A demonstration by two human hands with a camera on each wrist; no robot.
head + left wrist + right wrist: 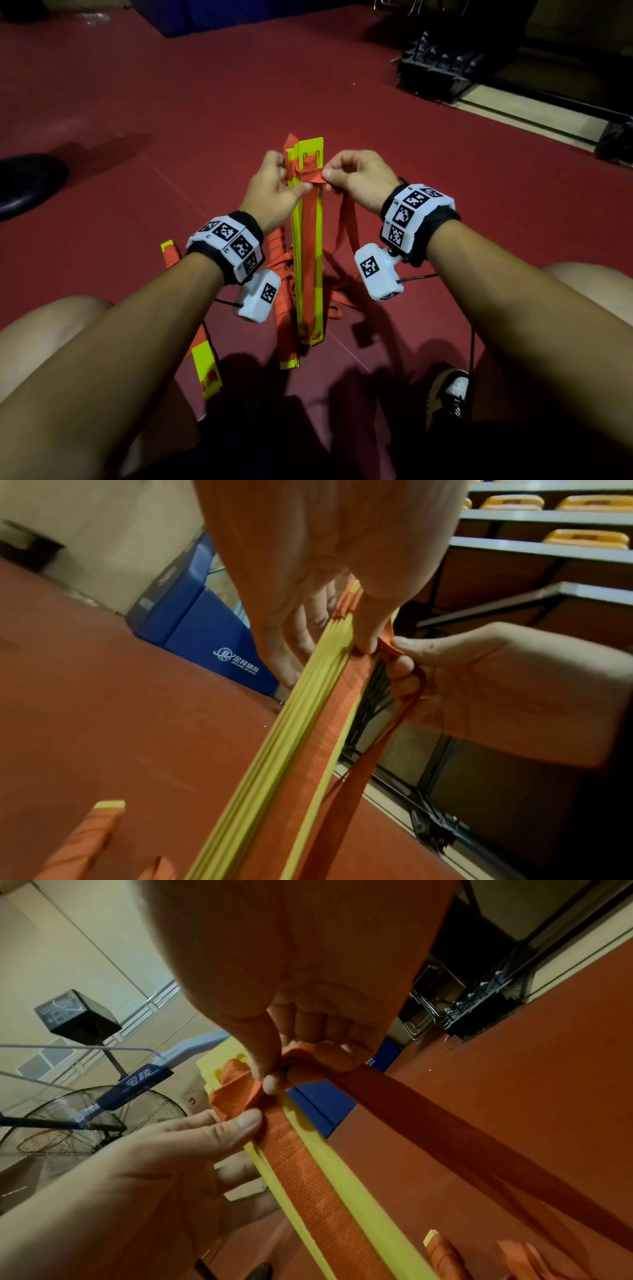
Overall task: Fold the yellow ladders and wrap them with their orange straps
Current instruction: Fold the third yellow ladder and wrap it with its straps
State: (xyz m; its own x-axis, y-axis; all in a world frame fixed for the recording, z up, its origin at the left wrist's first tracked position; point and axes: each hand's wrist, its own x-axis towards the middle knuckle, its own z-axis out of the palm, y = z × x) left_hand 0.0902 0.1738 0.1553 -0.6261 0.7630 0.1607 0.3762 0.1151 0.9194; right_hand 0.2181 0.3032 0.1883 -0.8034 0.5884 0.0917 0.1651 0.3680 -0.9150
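Left hand gripping flat yellow plastic slats, right hand fingers pinching woven orange strap.

- The dark red floor carries everything here.
- A wrapped yellow ladder bundle lies flat on it at the near left, orange strap around it.
- Loose orange straps trail on the floor near the middle.
- A blue padded mat sits at the far edge.
- A black metal frame stands at the far right corner.
- A black shoe rests at the left edge.
- A patterned sneaker is planted at the near right.
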